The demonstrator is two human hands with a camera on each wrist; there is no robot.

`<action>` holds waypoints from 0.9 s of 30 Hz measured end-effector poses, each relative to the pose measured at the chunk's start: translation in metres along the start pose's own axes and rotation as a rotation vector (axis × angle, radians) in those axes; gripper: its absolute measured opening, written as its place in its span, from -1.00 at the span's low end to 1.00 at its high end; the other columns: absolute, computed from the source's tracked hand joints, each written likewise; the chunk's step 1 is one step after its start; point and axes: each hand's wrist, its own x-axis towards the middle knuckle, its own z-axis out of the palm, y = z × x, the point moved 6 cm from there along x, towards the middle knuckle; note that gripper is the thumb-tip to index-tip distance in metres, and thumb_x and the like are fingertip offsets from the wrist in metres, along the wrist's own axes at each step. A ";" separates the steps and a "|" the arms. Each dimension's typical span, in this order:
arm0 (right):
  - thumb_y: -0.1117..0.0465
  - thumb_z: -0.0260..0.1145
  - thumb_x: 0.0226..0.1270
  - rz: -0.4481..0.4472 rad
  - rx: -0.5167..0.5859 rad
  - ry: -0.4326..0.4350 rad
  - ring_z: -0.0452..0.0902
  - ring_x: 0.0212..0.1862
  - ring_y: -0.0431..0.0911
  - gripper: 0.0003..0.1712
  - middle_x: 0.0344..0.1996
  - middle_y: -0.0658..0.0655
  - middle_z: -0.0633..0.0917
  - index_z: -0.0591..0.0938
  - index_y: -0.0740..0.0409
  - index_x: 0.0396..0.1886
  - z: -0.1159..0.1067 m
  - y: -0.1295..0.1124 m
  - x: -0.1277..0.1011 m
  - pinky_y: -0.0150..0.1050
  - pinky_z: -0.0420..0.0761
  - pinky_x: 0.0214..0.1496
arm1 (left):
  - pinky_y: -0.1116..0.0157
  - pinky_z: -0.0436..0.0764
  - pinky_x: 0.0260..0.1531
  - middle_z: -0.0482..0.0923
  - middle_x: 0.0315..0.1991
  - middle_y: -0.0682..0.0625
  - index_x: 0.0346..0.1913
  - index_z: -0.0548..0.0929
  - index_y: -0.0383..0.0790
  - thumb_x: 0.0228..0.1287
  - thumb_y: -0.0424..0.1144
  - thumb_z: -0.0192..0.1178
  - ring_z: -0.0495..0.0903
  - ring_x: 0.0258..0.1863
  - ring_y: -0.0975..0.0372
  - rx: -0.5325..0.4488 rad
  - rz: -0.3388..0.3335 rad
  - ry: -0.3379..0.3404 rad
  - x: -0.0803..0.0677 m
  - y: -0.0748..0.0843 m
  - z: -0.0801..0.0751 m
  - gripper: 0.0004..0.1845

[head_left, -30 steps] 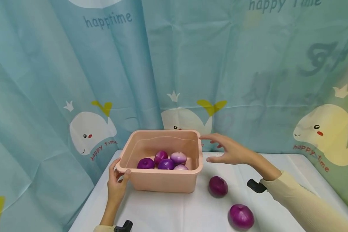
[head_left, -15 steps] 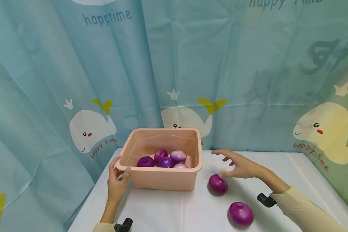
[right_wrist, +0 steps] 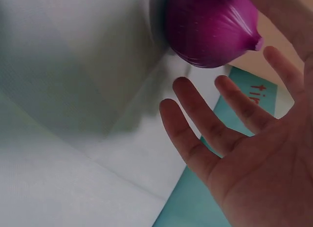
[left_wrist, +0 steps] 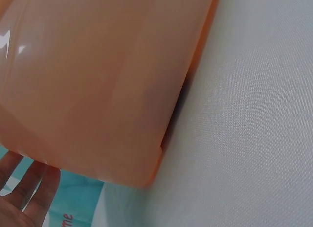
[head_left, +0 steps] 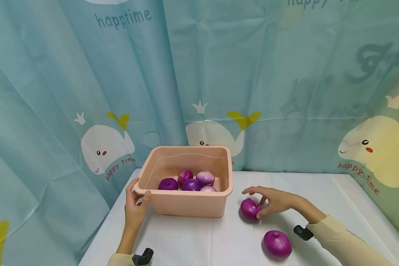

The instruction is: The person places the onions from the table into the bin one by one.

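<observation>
One glossy purple onion (head_left: pixel 250 209); pointed tip.

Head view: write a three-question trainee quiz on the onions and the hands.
1. True or false: the left hand grips the rim of the pink tub.
2. How many onions lie on the white tablecloth outside the tub?
A. one B. two C. four
3. Fill in: the right hand reaches over the ____ of the loose onions.

Key:
1. True.
2. B: the far onion and the near onion.
3. Far one, nearest the tub; fingers spread, no grip yet.
</observation>
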 end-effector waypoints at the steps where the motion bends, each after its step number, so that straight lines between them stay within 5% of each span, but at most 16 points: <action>1: 0.13 0.56 0.20 0.004 0.003 -0.009 0.64 -0.08 -0.05 -0.13 0.26 0.31 0.49 0.37 0.05 0.47 0.001 0.001 0.001 0.05 0.61 0.05 | 0.53 0.56 -0.18 0.46 0.39 -0.20 0.56 0.23 -0.02 0.44 -0.36 0.22 0.53 -0.04 0.39 -0.001 0.002 0.000 0.000 0.000 0.000 -0.29; 8: 0.18 0.55 0.19 0.051 0.022 -0.039 0.65 -0.15 -0.09 -0.21 0.13 0.15 0.55 0.43 0.02 0.40 0.008 0.008 0.003 -0.01 0.61 0.03 | 0.55 0.54 -0.17 0.44 0.41 -0.21 0.57 0.20 -0.03 0.44 -0.36 0.22 0.52 -0.04 0.40 0.000 0.000 -0.006 0.002 0.000 0.001 -0.28; 27: 0.20 0.55 0.19 0.074 0.044 -0.027 0.63 -0.13 -0.06 -0.25 0.16 0.17 0.59 0.47 -0.13 0.36 0.012 0.013 0.004 -0.01 0.60 -0.01 | 0.56 0.55 -0.15 0.44 0.41 -0.21 0.57 0.20 -0.02 0.46 -0.32 0.22 0.51 -0.03 0.42 0.016 -0.029 -0.009 0.001 -0.002 0.001 -0.29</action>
